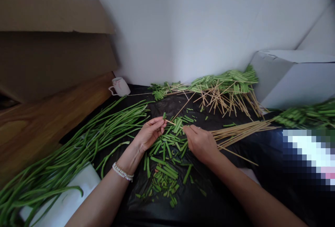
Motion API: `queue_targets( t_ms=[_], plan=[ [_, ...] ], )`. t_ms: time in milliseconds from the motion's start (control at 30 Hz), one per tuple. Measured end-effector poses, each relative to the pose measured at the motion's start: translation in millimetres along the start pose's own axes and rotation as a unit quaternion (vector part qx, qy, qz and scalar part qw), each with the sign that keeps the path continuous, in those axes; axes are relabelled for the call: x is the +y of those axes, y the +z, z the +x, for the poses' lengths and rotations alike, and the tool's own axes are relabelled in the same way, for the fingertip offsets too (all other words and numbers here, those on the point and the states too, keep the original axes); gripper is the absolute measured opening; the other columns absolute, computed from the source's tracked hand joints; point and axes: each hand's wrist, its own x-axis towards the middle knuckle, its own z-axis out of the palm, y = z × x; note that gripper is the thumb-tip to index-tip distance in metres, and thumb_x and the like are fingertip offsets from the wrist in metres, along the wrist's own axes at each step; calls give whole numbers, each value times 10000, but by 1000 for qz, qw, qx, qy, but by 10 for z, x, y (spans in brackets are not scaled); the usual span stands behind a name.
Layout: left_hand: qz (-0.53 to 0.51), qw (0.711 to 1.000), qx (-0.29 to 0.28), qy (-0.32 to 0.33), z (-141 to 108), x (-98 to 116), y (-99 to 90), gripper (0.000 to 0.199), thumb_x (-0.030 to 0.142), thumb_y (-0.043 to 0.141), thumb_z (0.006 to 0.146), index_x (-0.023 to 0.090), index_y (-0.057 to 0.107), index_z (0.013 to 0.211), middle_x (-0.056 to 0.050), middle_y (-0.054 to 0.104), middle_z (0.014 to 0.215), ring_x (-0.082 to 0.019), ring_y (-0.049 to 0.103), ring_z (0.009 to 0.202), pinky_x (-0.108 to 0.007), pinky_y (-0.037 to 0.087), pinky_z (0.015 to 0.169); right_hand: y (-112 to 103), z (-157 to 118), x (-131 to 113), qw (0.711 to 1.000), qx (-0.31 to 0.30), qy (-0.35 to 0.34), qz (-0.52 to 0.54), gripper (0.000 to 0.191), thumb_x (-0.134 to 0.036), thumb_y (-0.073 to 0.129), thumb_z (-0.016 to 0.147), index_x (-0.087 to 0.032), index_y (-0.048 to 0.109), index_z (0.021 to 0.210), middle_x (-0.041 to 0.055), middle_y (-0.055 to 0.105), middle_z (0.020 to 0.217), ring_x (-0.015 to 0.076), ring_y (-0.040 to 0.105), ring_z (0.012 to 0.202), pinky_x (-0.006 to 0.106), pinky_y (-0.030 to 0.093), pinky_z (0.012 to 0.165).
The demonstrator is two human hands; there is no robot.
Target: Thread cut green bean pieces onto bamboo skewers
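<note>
My left hand [152, 131], with a beaded bracelet on its wrist, pinches a short cut piece of long bean [164, 115] at the tip of a bamboo skewer [170, 122]. Closed around the skewer's other end is my right hand [200, 142]. Several bean pieces [178, 125] appear threaded crosswise on the skewer between the hands. Below them, cut bean pieces [167, 171] lie scattered on a black plastic sheet [149, 207]. Bare skewers [235, 133] fan out to the right of my right hand, partly hidden by it.
Whole long beans [104, 133] spread along the left, partly over a white object [78, 195]. Filled skewers [222, 80] are piled by the wall, with more beans [311, 113] at right. A white mug [120, 86], a cardboard box [57, 56] and a white box [295, 77] stand around.
</note>
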Motion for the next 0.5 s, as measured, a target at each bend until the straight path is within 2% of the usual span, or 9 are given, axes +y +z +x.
queue_targets(
  t_ms=[167, 400, 500],
  plan=[
    [3, 1000, -15, -9, 0, 23, -17, 107, 83, 756, 695, 109, 698, 781, -39, 679, 739, -71, 613, 648, -148, 493, 575, -8, -3, -1, 1000, -1, -3, 4, 259, -148, 426, 903, -196, 646, 1032, 14, 631, 803, 127, 542, 680, 264, 310, 577],
    [20, 999, -27, -25, -6, 24, -17, 116, 84, 766, 683, 96, 714, 786, -50, 677, 751, -73, 605, 649, -151, 497, 587, -9, -5, -12, 999, -32, 17, 29, 262, -151, 410, 909, -206, 638, 1027, 13, 640, 830, 125, 546, 681, 250, 320, 585],
    [30, 999, -27, -24, -18, 24, -4, 138, 95, 784, 664, 85, 717, 784, -50, 677, 744, -70, 605, 638, -146, 496, 581, -6, -11, -13, 999, -21, 11, 32, 258, -143, 415, 905, -200, 639, 1019, 17, 638, 823, 130, 549, 699, 251, 321, 591]
  ],
)
